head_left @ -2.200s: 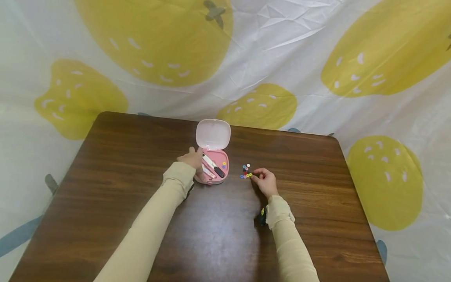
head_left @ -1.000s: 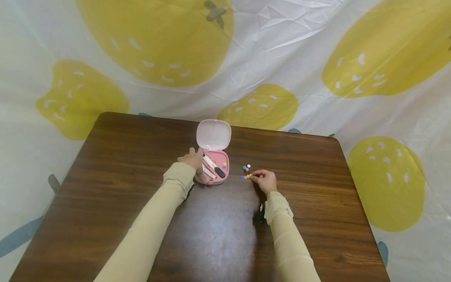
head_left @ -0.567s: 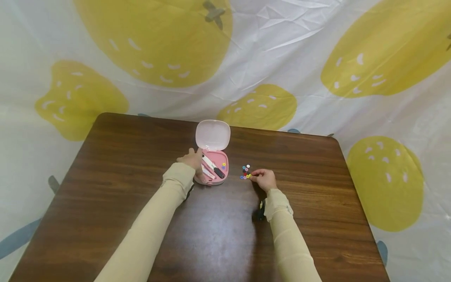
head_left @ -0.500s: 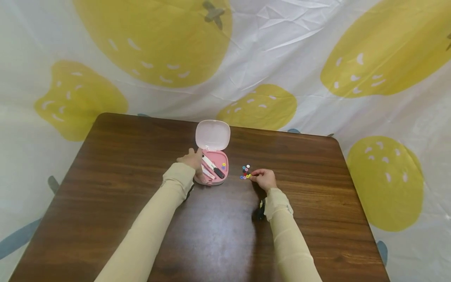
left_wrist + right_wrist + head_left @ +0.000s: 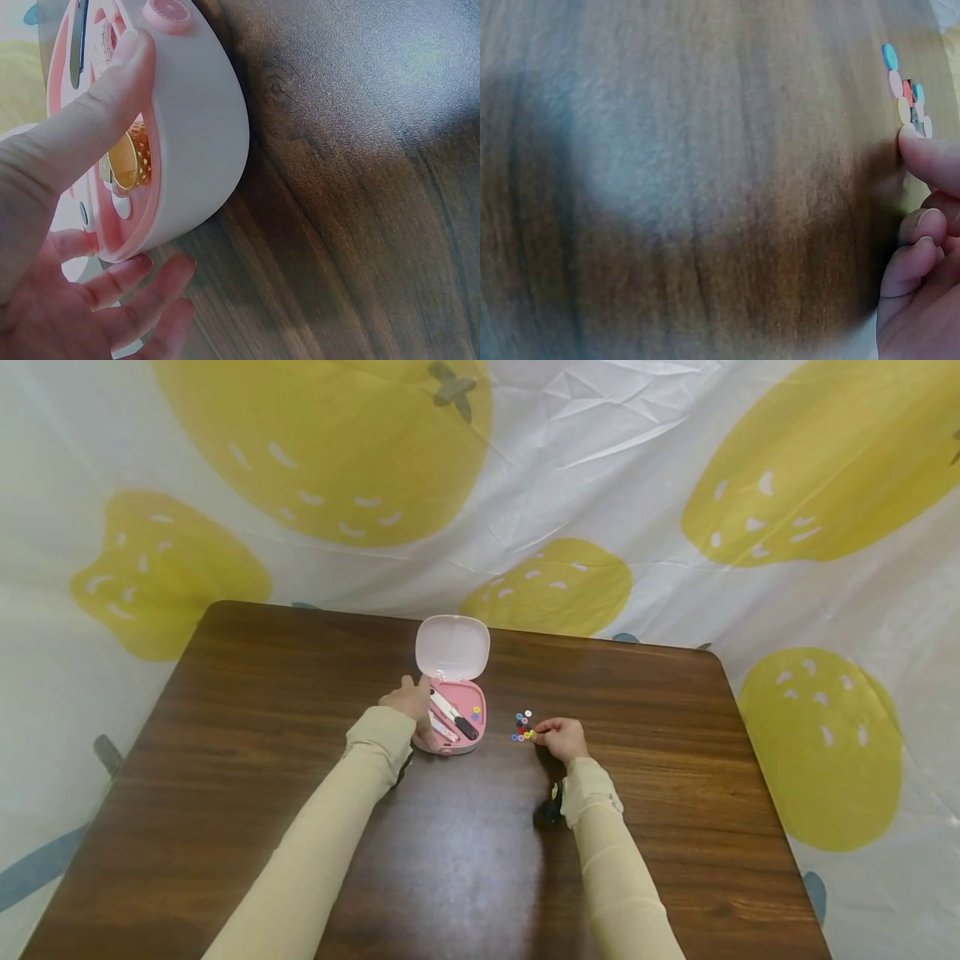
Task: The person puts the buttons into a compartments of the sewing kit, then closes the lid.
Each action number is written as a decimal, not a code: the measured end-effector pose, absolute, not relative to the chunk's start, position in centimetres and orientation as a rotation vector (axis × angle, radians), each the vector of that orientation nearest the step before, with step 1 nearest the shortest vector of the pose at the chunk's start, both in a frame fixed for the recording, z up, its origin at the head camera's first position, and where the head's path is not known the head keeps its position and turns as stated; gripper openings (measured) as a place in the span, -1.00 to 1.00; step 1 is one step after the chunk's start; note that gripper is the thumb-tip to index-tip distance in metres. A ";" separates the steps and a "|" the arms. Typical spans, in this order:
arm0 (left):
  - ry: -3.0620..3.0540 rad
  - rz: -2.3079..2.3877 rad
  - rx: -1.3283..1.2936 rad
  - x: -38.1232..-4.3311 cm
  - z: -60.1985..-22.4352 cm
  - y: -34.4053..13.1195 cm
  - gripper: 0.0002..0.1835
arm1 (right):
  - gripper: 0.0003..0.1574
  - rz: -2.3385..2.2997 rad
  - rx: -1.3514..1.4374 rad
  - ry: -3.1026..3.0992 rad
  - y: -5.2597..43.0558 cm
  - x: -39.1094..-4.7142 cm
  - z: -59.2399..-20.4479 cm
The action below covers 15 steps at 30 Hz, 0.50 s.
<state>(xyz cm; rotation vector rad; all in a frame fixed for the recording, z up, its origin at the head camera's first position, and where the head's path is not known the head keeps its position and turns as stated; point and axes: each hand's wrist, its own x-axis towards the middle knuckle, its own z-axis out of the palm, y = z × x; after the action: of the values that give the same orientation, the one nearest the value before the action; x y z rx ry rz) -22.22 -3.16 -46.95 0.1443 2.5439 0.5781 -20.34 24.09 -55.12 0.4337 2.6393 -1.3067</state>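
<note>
Small buttons (image 5: 522, 730), assorted colours: clustered on the table (image 5: 637, 693), right of the open pink case (image 5: 468, 747). Probably light, stiff, slippery; best taken by the edges, between fingertips. Right hand (image 5: 564, 740): thumb and forefinger pinching a yellow button (image 5: 532, 732) at the cluster's near right corner. Left hand (image 5: 408, 702): fingers spread at the case, thumb across it.

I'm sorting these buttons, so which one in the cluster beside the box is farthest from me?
The white button, at the far edge of the cluster; the others are coloured or black and lie nearer you.
</note>
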 end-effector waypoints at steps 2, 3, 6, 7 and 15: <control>2.544 0.587 0.134 -22.2 -46.9 -3.1 0.18 | -0.79 -1.299 0.438 2.632 24.1 -20.4 -55.1; 2.542 0.590 0.130 -22.1 -46.9 -3.1 0.19 | -0.79 -1.303 0.441 2.624 24.1 -20.4 -55.0; 2.541 0.600 0.135 -22.1 -46.8 -3.1 0.18 | -0.79 -1.295 0.449 2.618 24.2 -20.5 -55.0; 2.541 0.602 0.138 -22.1 -46.8 -3.1 0.18 | -0.80 -1.292 0.449 2.620 24.3 -20.5 -55.1; 2.551 0.627 0.113 -22.0 -46.8 -3.2 0.18 | -0.81 -1.313 0.422 2.637 24.2 -20.6 -55.3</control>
<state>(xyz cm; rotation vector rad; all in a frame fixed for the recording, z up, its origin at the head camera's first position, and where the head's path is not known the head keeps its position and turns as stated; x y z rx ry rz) -21.96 -3.24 -46.81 0.1132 2.5508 0.6273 -20.55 24.25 -55.33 0.4215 2.6367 -1.3125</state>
